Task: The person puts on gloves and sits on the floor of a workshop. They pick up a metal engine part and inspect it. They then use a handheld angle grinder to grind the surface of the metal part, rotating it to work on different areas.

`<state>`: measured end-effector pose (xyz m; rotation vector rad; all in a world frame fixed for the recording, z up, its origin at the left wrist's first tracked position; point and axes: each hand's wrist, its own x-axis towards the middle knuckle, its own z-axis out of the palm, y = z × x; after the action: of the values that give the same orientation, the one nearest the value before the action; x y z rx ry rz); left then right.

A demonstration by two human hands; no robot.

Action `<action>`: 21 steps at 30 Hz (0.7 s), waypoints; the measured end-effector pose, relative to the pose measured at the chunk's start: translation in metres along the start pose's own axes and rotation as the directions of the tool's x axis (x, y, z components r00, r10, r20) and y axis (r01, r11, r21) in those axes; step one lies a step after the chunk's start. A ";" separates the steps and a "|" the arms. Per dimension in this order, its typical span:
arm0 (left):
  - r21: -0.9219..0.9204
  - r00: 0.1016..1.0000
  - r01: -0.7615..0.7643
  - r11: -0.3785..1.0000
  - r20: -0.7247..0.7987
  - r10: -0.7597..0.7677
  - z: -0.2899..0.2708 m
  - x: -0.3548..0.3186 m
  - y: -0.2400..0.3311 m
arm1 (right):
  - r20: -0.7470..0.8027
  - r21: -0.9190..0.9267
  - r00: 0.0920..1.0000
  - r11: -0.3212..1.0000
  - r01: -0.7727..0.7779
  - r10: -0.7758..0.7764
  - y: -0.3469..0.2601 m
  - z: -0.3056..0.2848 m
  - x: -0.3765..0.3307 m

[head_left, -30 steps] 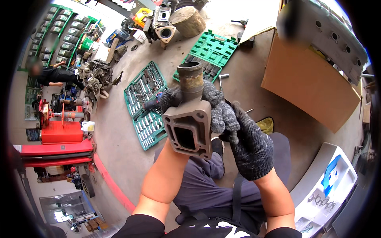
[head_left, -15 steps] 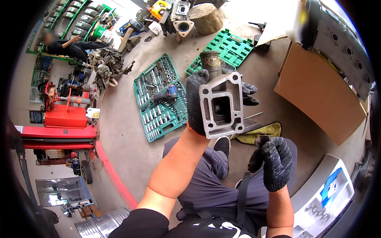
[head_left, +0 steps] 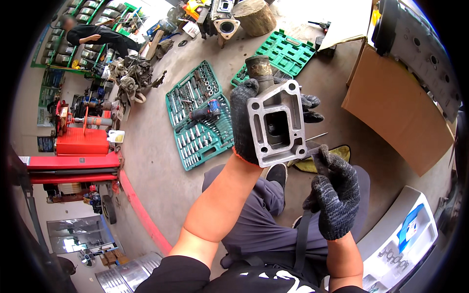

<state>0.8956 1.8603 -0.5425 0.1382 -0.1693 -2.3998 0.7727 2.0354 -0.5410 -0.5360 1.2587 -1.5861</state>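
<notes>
My left hand [head_left: 243, 122], in a dark knit glove, grips a grey cast-metal housing [head_left: 276, 124] and holds it up in front of me. Its square flange with a rectangular opening and corner bolt holes faces me, and a rusty pipe stub sticks out at the top. My right hand [head_left: 334, 195], also gloved, is just below the flange's lower right corner. It pinches a small dark flat piece [head_left: 320, 161] between thumb and fingers; I cannot tell what the piece is. My knees in grey trousers are below.
An open green socket set [head_left: 198, 117] lies on the concrete floor to the left, with a second green case [head_left: 281, 51] behind the housing. A cardboard box [head_left: 395, 107] stands at right and a white container [head_left: 405, 234] at lower right. Red shop equipment [head_left: 73, 151], engine parts [head_left: 134, 78] and another person [head_left: 90, 34] are at left.
My right hand let go of the housing, dropped, and has now come back up to the flange's lower right corner with the small dark piece. The left hand lifted the housing higher.
</notes>
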 end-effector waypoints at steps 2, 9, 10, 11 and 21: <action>-0.047 1.000 -0.006 0.999 -0.012 0.006 0.004 -0.001 -0.002 | 0.054 -0.021 0.998 0.999 0.044 -0.043 -0.006 0.008 -0.002; 0.196 0.999 -0.049 0.979 0.024 0.045 0.000 -0.002 0.002 | 0.283 -0.412 0.923 0.837 0.361 -0.259 -0.024 0.000 0.008; 0.257 0.998 -0.055 0.965 0.026 0.050 -0.001 -0.002 0.000 | 0.311 -0.474 0.896 0.766 0.435 -0.316 -0.029 -0.001 0.013; 0.240 0.999 -0.037 0.970 0.012 0.035 0.001 -0.001 -0.002 | 0.338 -0.530 0.865 0.685 0.500 -0.370 -0.034 -0.002 0.018; 0.462 0.952 0.103 0.881 -0.303 0.048 -0.007 0.004 -0.014 | 0.464 -0.672 0.859 0.547 0.500 -0.216 -0.063 -0.005 0.051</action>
<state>0.8845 1.8669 -0.5519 0.7426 -0.6116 -2.2828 0.7211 1.9900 -0.4978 -1.6621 1.6081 -1.0963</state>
